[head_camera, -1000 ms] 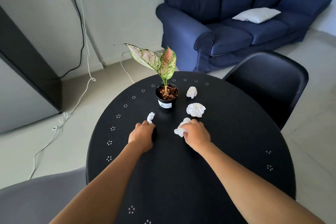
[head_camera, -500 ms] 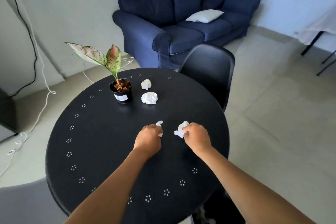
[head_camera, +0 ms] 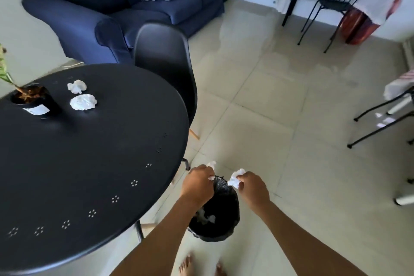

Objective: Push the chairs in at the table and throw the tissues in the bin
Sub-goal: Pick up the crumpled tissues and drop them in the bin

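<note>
I note my left hand (head_camera: 197, 184) and right hand (head_camera: 253, 188) each pinching a crumpled tissue (head_camera: 235, 178) above the bin (head_camera: 215, 215). Judged light, soft; any fold grips.

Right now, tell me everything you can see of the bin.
The bin is a small round black container standing upright on the pale tiled floor, just beside the edge of the round black table. A black bag looks to line it, bunched at the rim. Crumpled white tissues already lie inside. The left hand and right hand, each pinching a tissue, hang above its opening and hide part of the rim. Nothing visibly touches it but the floor.
</note>
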`<state>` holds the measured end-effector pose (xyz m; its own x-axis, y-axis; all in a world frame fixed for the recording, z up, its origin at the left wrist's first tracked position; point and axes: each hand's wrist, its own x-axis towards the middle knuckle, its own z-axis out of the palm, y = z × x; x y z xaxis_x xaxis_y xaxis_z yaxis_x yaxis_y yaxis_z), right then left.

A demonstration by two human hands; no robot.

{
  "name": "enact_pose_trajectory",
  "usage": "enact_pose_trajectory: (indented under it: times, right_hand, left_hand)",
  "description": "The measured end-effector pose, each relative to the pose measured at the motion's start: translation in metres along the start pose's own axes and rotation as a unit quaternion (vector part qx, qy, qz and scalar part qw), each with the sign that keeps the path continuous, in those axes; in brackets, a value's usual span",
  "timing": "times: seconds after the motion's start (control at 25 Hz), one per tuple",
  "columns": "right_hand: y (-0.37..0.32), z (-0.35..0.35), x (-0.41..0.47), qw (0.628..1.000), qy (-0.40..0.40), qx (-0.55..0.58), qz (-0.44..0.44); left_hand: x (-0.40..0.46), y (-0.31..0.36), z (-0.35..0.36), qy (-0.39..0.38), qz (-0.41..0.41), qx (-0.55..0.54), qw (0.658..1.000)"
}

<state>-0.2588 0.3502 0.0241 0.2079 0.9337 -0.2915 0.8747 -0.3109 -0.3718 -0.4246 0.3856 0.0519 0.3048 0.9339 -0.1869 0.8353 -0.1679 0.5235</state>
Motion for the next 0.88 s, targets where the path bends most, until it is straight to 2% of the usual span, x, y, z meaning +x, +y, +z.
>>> enact_pose_trajectory:
  times: [0.24, 0.4, 0.64, 0.88]
  right_hand:
    - [0.008, 0.058, 0.000, 0.994, -0.107, 0.020, 0.030]
    - [0.007, 0.075, 0.006, 0.989, -0.147, 0.005, 0.035]
    - [0.012, 0.065, 0.002, 0.994, -0.086, -0.058, 0.018]
    - [0.028, 0.042, -0.025, 0.999, -0.019, -0.035, 0.025]
  left_hand:
    - [-0.013, -0.035, 0.028, -0.054, -0.049, -0.001, 0.997]
    - [-0.015, -0.052, 0.034, -0.079, -0.063, 0.008, 0.995]
    - [-0.007, -0.058, 0.042, -0.104, -0.053, 0.020, 0.993]
    - [-0.007, -0.052, 0.058, -0.165, -0.047, 0.028, 0.985]
